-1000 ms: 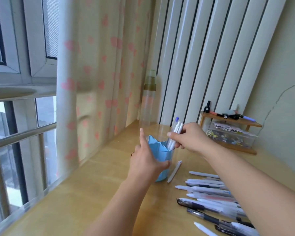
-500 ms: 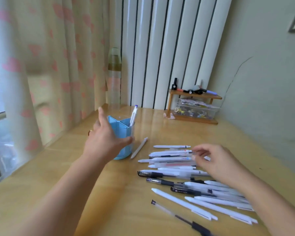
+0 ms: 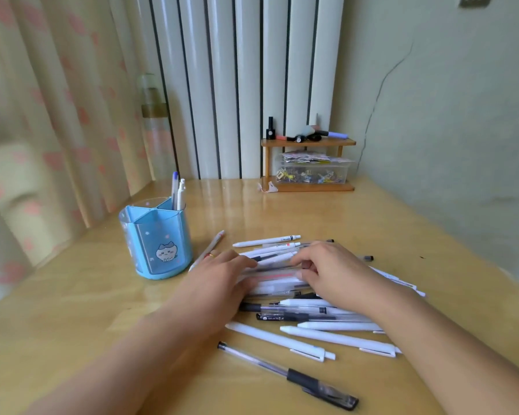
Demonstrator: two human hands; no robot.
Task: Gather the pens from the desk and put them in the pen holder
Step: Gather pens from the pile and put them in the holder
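Honey-coloured wood forms the desk [image 3: 282, 211], seen from above by a head-worn camera. At about nine o'clock from the centre stands a blue pen holder [image 3: 156, 244] with a cartoon cat on its side; it is divided into compartments, and two pens [image 3: 177, 193] stand upright in the far one. A scattered pile of pens [image 3: 306, 324], mostly white with a few black or clear, lies in the middle of the desk, running from centre toward four o'clock. Both hands rest on the top of this pile. The left hand [image 3: 222, 277] lies at the pile's left edge, fingers bent over the pens. The right hand [image 3: 330, 271] faces it from the right, fingers curled onto the same pens; whether either hand truly grips a pen cannot be told. At one o'clock, against the wall, sits a small wooden shelf [image 3: 309, 163].
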